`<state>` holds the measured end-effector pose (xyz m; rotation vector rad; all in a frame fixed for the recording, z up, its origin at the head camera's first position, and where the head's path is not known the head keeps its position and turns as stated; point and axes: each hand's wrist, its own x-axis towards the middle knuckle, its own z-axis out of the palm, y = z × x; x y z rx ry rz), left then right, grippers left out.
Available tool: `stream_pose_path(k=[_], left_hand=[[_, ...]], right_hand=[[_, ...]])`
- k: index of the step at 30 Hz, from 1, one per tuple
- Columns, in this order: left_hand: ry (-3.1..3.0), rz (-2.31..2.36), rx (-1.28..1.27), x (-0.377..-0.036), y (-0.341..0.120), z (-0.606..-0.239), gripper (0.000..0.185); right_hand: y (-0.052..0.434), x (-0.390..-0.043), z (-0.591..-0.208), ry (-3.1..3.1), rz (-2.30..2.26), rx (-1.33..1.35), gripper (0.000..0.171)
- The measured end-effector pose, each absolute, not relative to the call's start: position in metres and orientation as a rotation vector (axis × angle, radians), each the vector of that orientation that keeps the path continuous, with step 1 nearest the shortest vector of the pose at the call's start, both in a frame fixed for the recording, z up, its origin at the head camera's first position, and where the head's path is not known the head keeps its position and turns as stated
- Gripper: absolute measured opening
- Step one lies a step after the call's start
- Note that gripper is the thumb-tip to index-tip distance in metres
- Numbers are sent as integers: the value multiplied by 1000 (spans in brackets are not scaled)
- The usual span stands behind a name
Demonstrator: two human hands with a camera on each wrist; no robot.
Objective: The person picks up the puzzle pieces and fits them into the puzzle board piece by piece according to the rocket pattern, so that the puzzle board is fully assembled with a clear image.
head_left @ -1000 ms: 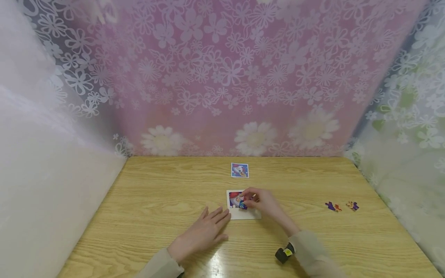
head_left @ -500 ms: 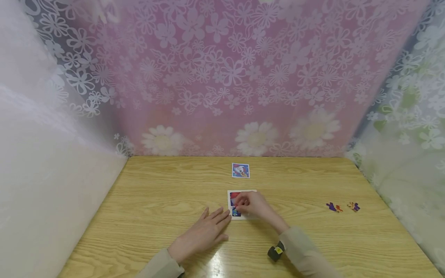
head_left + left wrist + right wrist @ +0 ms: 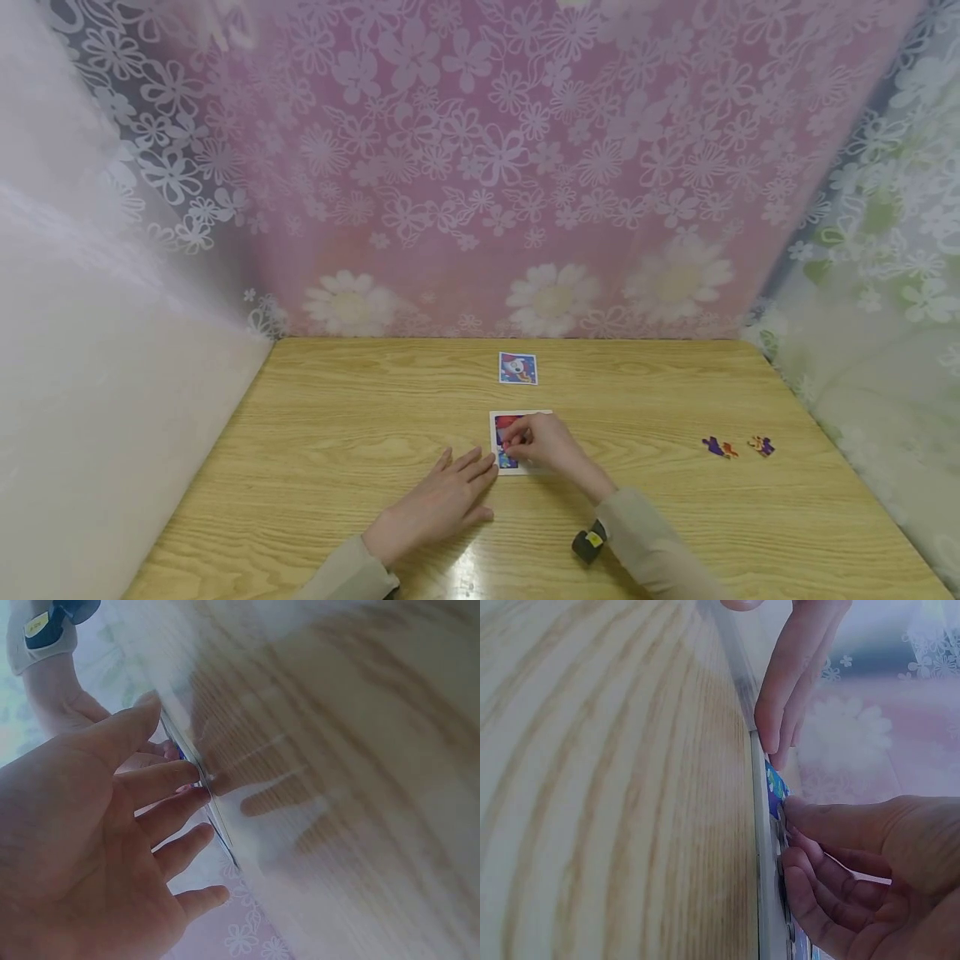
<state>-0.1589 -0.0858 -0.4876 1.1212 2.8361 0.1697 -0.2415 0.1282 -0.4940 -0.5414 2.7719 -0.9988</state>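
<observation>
A jigsaw puzzle board (image 3: 492, 429) with a white border lies on the table, red and blue picture parts showing in its left side. My right hand (image 3: 550, 448) bends over it, thumb and fingers pinching a blue puzzle piece (image 3: 507, 459) at the lower left; the right wrist view shows the thumb against this blue piece (image 3: 774, 780). Much of the board is hidden beneath that hand. My left hand (image 3: 438, 500) lies with fingers spread, its fingertips touching the board's left edge, as the left wrist view of the left hand (image 3: 97, 832) also shows.
Behind the board lies a small square picture card (image 3: 518, 368). Loose puzzle pieces, one group purple and orange (image 3: 718, 447) and one patterned piece (image 3: 762, 446), lie to the right. Floral curtains surround the wooden table (image 3: 360, 400).
My right hand has brought the blue puzzle piece from above the board down to its lower left and shifted slightly left. My left hand has stayed put.
</observation>
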Motion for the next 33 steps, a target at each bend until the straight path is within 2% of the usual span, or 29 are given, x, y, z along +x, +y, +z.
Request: stream_pose_path(k=[21,33], left_hand=[[2846,183,1097,-162,-83,-488,59],[2856,146,1112,-161,-81,-484,60]], right_hand=[[123,-243,-492,2762,-963,-440,13],[123,-244,-487,2804,-851,-483,15]])
